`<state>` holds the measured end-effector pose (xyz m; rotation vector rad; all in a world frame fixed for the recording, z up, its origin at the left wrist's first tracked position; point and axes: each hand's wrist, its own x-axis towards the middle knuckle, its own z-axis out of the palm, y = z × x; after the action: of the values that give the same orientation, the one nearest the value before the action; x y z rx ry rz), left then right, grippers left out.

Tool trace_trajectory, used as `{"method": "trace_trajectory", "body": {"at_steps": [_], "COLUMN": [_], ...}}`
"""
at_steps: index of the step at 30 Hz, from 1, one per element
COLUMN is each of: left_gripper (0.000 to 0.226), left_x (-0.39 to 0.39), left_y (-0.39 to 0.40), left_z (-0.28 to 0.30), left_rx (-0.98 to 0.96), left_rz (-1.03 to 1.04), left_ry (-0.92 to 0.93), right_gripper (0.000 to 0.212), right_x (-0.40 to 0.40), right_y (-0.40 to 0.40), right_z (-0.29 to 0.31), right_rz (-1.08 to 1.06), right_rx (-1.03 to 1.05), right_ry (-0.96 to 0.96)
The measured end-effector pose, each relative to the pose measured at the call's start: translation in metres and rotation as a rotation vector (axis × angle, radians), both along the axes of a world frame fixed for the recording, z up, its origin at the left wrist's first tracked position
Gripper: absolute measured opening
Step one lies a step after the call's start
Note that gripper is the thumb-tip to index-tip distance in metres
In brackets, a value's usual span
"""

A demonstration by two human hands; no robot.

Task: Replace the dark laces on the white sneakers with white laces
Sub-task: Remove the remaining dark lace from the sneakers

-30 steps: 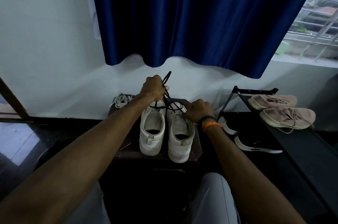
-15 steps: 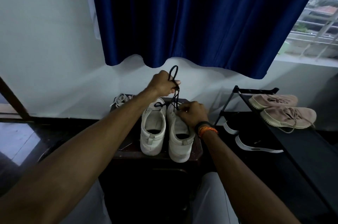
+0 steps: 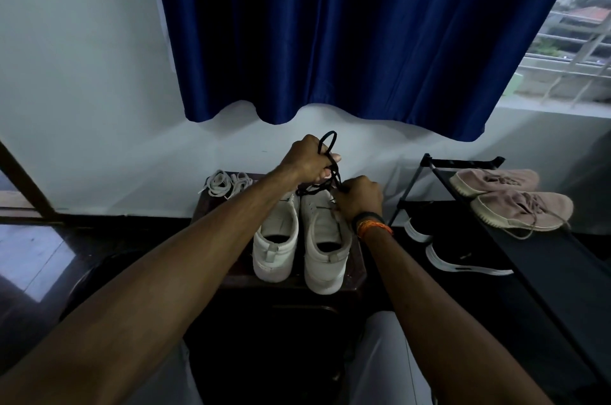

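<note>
at ten o'clock on the table (image 3: 211, 203) lie the white laces (image 3: 226, 183), loose and untouched. the left hand (image 3: 305, 161) holds a gathered loop of dark lace (image 3: 327, 148) in its grip, raised at twelve o'clock above the white sneakers (image 3: 301, 236). the lace runs down toward five o'clock to the right sneaker's eyelets, where the right hand (image 3: 358, 198), nearer them, seems to pinch it. at three o'clock a shoe rack (image 3: 535, 259) carries pink sneakers (image 3: 515, 203).

Bare forearms — black + orange wristbands (image 3: 373, 223), right.
</note>
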<state>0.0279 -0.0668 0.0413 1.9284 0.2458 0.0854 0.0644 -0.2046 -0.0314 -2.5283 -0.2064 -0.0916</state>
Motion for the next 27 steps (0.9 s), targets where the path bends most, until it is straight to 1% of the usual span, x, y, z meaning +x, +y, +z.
{"method": "trace_trajectory", "body": {"at_steps": [3, 8, 12, 15, 17, 19, 20, 22, 24, 26, 27], "left_gripper": [0.023, 0.022, 0.011, 0.010, 0.008, 0.008, 0.014, 0.035, 0.056, 0.080, 0.084], "left_x": [0.000, 0.002, -0.001, -0.011, -0.018, -0.027, -0.033, -0.043, -0.050, -0.050, -0.050], "left_y": [0.006, 0.029, 0.049, 0.059, 0.065, 0.075, 0.079, 0.086, 0.088, 0.086, 0.080], "left_z": [0.006, 0.026, 0.038, 0.046, 0.047, 0.044, 0.043, 0.043, 0.045, 0.050, 0.055], "left_rx": [-0.009, -0.029, -0.177, -0.250, -0.276, -0.319, -0.360, -0.482, -0.577, -0.603, -0.595], "left_rz": [0.019, 0.103, 0.183, 0.150, 0.116, 0.077, 0.047, -0.036, -0.111, -0.185, -0.264], "left_ry": [-0.027, -0.049, 0.003, 0.057, 0.124, 0.195, 0.217, 0.201, 0.121, 0.022, -0.025], "right_gripper": [0.030, 0.022, 0.014, 0.017, 0.019, 0.020, 0.021, 0.023, 0.025, 0.027, 0.028], "right_x": [0.001, -0.010, -0.023, -0.028, -0.032, -0.037, -0.039, -0.041, -0.044, -0.048, -0.050], "right_y": [-0.005, -0.010, -0.012, -0.009, -0.006, -0.003, -0.001, 0.002, 0.005, 0.010, 0.013], "right_z": [0.007, 0.048, 0.099, 0.130, 0.142, 0.150, 0.154, 0.160, 0.166, 0.172, 0.175], "right_rz": [0.044, 0.189, 0.349, 0.439, 0.465, 0.482, 0.485, 0.475, 0.472, 0.501, 0.524], "right_rx": [0.043, 0.103, 0.348, 0.377, 0.395, 0.415, 0.410, 0.375, 0.354, 0.370, 0.387], "right_ry": [0.032, 0.026, 0.117, 0.203, 0.267, 0.293, 0.293, 0.279, 0.273, 0.281, 0.285]}}
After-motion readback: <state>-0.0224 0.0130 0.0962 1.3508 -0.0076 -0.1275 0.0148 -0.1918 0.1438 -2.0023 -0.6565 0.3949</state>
